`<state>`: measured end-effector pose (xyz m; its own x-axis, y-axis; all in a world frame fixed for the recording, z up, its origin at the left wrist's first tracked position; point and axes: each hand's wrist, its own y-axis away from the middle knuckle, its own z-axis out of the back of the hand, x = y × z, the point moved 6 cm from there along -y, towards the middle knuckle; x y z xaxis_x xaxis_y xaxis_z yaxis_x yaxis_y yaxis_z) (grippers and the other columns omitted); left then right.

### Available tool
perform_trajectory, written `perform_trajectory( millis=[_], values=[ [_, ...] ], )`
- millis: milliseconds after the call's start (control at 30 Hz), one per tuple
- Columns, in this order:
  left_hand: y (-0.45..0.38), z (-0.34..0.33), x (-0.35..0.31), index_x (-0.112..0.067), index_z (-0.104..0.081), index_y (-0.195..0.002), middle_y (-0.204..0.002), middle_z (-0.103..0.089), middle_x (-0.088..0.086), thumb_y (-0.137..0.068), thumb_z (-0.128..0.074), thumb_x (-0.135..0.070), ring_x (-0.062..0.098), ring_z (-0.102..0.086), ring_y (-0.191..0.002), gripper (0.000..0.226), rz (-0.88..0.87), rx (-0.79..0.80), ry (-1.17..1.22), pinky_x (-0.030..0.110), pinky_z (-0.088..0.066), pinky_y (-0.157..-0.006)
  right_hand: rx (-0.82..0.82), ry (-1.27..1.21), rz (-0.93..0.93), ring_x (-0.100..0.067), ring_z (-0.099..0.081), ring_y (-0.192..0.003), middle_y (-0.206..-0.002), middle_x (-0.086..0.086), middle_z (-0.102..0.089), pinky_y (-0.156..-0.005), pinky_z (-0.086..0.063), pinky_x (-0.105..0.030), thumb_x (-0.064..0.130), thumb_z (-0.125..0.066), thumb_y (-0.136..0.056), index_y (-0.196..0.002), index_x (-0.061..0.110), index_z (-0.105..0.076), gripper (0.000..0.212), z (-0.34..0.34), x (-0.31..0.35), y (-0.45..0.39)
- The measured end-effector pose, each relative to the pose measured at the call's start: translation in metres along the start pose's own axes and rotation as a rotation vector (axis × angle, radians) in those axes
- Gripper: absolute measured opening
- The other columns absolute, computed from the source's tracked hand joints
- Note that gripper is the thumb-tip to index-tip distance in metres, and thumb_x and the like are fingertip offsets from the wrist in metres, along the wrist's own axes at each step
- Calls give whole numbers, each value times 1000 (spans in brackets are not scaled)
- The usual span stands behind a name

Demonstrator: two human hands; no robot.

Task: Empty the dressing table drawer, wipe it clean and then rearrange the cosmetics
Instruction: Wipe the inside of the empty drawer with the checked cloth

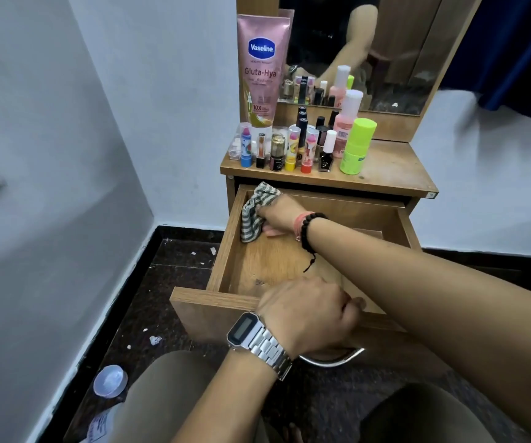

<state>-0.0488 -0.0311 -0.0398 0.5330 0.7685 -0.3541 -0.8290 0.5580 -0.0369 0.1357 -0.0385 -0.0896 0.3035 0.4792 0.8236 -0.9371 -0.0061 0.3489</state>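
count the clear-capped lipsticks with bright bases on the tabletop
4, in the front row: blue lipstick at the left, yellow lipstick in the middle, red lipstick beside it, black lipstick beside the blue. More may hide behind.

We note the wooden drawer pulled fully open, its floor bare. Striped cloth bunched in its far-left corner. Cosmetics upright on the desk.

Illumination is even, diffuse and moderately bright. Shadows are soft, deepest on the dark floor at lower centre. Wide-angle distortion bends lines toward the frame edges. The upper right of the frame shows motion blur; the centre remains sharp.
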Motion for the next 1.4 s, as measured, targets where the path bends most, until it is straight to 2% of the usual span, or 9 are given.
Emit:
perform_trajectory(
  millis=[100,233,333,600,867,1067,1133,1267,1400],
  values=[
    [-2,-1,2,-13,-67,-94,-94,-66,15,-97,-30,-49,36,-62,-87,52,-5,-16,17,34,-34,-64,3,34,49,-19,-67,-71,-82,-8,-65,-57,-58,-28,28,-61,-93,-74,14,-51,25,-7,6,-4],
    [-4,0,-1,-10,-68,-93,-92,-66,16,-98,-31,-46,37,-62,-84,51,-25,-36,26,33,-34,-62,-19,361,240,-28,-66,-80,-95,-20,-70,-74,-56,-40,31,-62,-89,-74,10,-54,27,-7,8,0],
    [-3,0,-4,-8,-67,-90,-91,-66,17,-98,-31,-45,37,-62,-84,52,-28,-43,10,33,-32,-61,11,476,339,-28,-63,-84,-91,-12,-66,-79,-53,-40,27,-63,-88,-81,12,-54,19,-10,13,6],
    [-2,-1,-6,-19,-67,-102,-101,-67,16,-98,-27,-51,38,-61,-93,51,-31,-21,-25,36,-33,-65,401,396,246,-16,-65,-73,-107,-22,-69,-61,-54,-24,13,-63,-92,-103,3,-60,15,-30,-8,36],
    [-1,-5,-14,-30,-64,-112,-104,-68,9,-95,-24,-59,31,-62,-99,52,-73,-70,-76,35,-36,-69,737,379,113,-17,-67,-83,-101,-17,-71,-72,-55,-29,26,-74,-84,-102,0,-68,32,-49,-22,76],
    [-1,-4,-11,-12,-70,-95,-96,-70,15,-95,-34,-51,36,-63,-89,52,-65,-118,-99,34,-34,-65,512,354,154,-6,-64,-54,-60,2,-69,-54,-51,-20,18,-75,-82,-74,14,-65,13,-56,-20,62],
    [-2,-5,-11,-13,-69,-94,-95,-69,15,-95,-34,-52,37,-63,-88,52,-56,-111,-76,33,-32,-63,371,400,198,-11,-65,-61,-68,0,-68,-60,-54,-24,21,-74,-81,-85,11,-66,13,-48,-13,50],
    [-1,-5,-14,-16,-69,-92,-91,-69,12,-95,-34,-52,36,-62,-83,51,-62,-107,-65,31,-31,-60,62,663,359,-26,-60,-103,-109,-10,-65,-84,-50,-31,28,-70,-81,-104,7,-66,32,-24,7,24],
    [0,-3,-11,-13,-68,-89,-91,-68,13,-95,-37,-48,36,-61,-81,47,-59,-115,-68,31,-31,-59,-37,593,385,-28,-60,-103,-107,-12,-67,-83,-49,-30,21,-69,-78,-94,10,-62,20,-23,12,16]
  ],
)
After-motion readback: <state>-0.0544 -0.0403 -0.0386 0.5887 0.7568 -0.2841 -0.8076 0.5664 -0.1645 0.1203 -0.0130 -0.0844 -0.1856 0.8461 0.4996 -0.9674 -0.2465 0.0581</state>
